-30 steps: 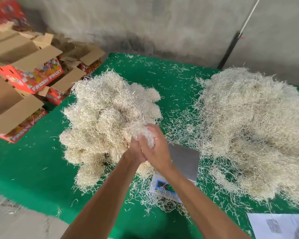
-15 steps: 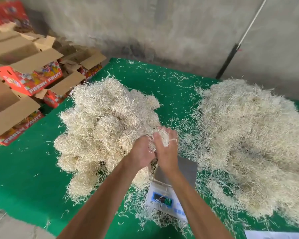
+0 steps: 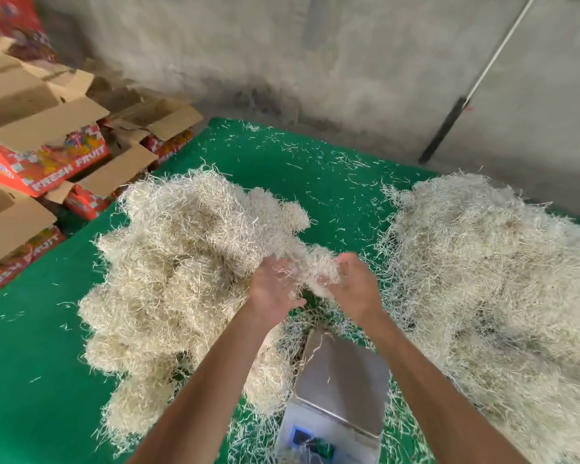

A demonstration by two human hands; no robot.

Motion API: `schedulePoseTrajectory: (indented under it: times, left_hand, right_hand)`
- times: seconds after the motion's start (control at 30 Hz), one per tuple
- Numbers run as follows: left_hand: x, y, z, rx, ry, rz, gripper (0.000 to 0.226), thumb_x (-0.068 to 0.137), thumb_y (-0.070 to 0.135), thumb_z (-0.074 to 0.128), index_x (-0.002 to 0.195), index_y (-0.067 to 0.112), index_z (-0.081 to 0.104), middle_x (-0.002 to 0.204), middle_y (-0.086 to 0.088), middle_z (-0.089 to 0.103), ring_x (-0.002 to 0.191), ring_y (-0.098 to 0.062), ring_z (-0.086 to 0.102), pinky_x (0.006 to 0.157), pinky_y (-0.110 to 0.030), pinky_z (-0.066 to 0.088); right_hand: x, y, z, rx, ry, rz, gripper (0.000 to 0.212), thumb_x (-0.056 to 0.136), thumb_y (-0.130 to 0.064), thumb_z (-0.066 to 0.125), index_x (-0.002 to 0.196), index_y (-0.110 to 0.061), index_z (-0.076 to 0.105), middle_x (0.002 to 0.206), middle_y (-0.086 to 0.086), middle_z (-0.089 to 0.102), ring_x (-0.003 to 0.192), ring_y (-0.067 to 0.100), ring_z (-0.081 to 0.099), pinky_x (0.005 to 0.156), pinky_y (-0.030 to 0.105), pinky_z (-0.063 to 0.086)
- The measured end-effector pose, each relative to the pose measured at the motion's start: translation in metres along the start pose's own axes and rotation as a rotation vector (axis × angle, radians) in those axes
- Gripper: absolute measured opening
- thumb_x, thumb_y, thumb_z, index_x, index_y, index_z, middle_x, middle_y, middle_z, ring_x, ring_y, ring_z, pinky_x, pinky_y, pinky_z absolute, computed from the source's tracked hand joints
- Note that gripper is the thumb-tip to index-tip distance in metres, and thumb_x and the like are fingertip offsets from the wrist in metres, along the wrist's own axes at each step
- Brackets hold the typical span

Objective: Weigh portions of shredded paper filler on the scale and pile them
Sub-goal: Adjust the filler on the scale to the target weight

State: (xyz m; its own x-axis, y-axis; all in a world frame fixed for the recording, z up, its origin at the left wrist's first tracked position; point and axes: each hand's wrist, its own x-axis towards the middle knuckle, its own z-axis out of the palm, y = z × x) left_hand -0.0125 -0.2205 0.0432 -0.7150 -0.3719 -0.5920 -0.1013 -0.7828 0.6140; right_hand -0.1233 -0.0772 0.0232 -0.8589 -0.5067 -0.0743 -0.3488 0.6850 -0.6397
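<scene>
Both hands, the left hand (image 3: 275,289) and the right hand (image 3: 352,286), are cupped palms inward around a clump of shredded paper (image 3: 315,266) held between them; their fingertips are buried in the strands and cannot be made out. The clump sits at the 3 o'clock edge of the left pile (image 3: 188,262). The scale (image 3: 342,386) lies at 6 o'clock below the hands, its display blurred, on the green tabletop (image 3: 31,380). The right pile (image 3: 489,279) runs off frame at 3 o'clock.
</scene>
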Motion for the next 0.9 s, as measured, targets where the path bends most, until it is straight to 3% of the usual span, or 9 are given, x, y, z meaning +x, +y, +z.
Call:
schedulePoseTrajectory:
  times: [0.07,0.13,0.3,0.4,0.47,0.53,0.6,0.77,0.9]
  left_hand:
    - [0.007,0.004,0.005,-0.033,-0.020,0.015,0.049,0.108,0.033,0.036,0.152,0.013,0.035,0.154,-0.010,0.041,0.141,-0.035,0.040,0.110,-0.058,0.035]
    - [0.023,0.011,0.010,-0.021,-0.007,0.057,0.050,0.108,0.031,0.036,0.154,0.010,0.032,0.156,-0.014,0.039,0.142,-0.035,0.039,0.110,-0.056,0.039]
    - [0.062,0.016,0.018,-0.053,-0.019,0.076,0.045,0.107,0.029,0.039,0.146,0.007,0.043,0.148,-0.014,0.049,0.135,-0.033,0.050,0.109,-0.055,0.044]
    - [0.080,0.017,0.016,-0.025,-0.053,0.075,0.045,0.103,0.036,0.046,0.137,0.008,0.051,0.135,-0.008,0.063,0.121,-0.024,0.062,0.104,-0.047,0.051]
    - [0.087,0.011,0.013,-0.019,-0.066,0.061,0.045,0.099,0.038,0.051,0.135,0.011,0.053,0.130,-0.007,0.066,0.117,-0.024,0.065,0.103,-0.047,0.051]
    - [0.090,0.001,0.015,-0.014,-0.068,0.046,0.036,0.104,0.032,0.048,0.134,0.011,0.053,0.130,-0.007,0.066,0.117,-0.025,0.065,0.103,-0.047,0.051]
    - [0.088,-0.014,0.024,0.020,-0.085,0.017,0.032,0.106,0.030,0.045,0.130,0.013,0.056,0.129,-0.005,0.067,0.116,-0.023,0.066,0.103,-0.046,0.052]
    - [0.060,-0.065,0.070,0.266,-0.183,0.004,0.028,0.103,0.029,0.049,0.124,0.013,0.061,0.116,-0.001,0.074,0.108,-0.021,0.070,0.090,-0.040,0.058]
    - [0.044,-0.109,0.113,0.566,-0.230,0.034,0.025,0.103,0.029,0.051,0.118,0.014,0.064,0.116,-0.004,0.072,0.105,-0.023,0.070,0.095,-0.046,0.056]
  right_hand:
    - [0.038,-0.008,-0.004,-0.065,0.062,0.006,0.041,0.085,-0.021,0.083,0.116,-0.022,0.055,0.090,0.000,0.063,0.072,0.017,0.063,0.059,0.029,0.057]
    - [0.079,-0.018,-0.001,0.051,0.078,0.006,0.041,0.085,-0.030,0.083,0.115,-0.025,0.054,0.089,0.003,0.063,0.064,0.014,0.055,0.056,0.029,0.053]
    - [0.147,-0.030,0.006,0.238,0.070,-0.005,0.049,0.093,-0.031,0.076,0.135,-0.014,0.057,0.126,-0.001,0.061,0.098,0.012,0.063,0.086,0.019,0.050]
    - [0.152,-0.020,0.006,0.079,-0.031,-0.066,0.041,0.102,-0.031,0.064,0.140,-0.015,0.058,0.129,0.005,0.067,0.051,-0.006,0.052,0.053,0.009,0.043]
    - [0.144,-0.010,-0.003,0.090,-0.029,-0.063,0.034,0.105,-0.028,0.058,0.138,-0.019,0.061,0.134,0.003,0.065,0.057,-0.003,0.061,0.056,0.014,0.052]
    - [0.127,0.004,-0.019,0.201,-0.019,-0.001,0.029,0.106,-0.029,0.056,0.133,-0.021,0.064,0.134,0.000,0.065,0.093,0.009,0.070,0.084,0.028,0.060]
    - [0.102,0.027,-0.032,0.283,0.009,0.060,0.028,0.107,-0.030,0.053,0.129,-0.019,0.065,0.127,-0.001,0.067,0.098,0.009,0.067,0.097,0.037,0.057]
    - [0.014,0.104,-0.043,0.239,0.088,0.157,0.020,0.109,-0.023,0.050,0.105,-0.014,0.067,0.090,-0.001,0.069,0.071,0.004,0.062,0.069,0.024,0.054]
    - [-0.040,0.152,-0.061,0.262,0.162,0.275,0.033,0.108,-0.034,0.052,0.130,-0.012,0.062,0.109,-0.004,0.071,0.086,0.010,0.067,0.087,0.033,0.059]
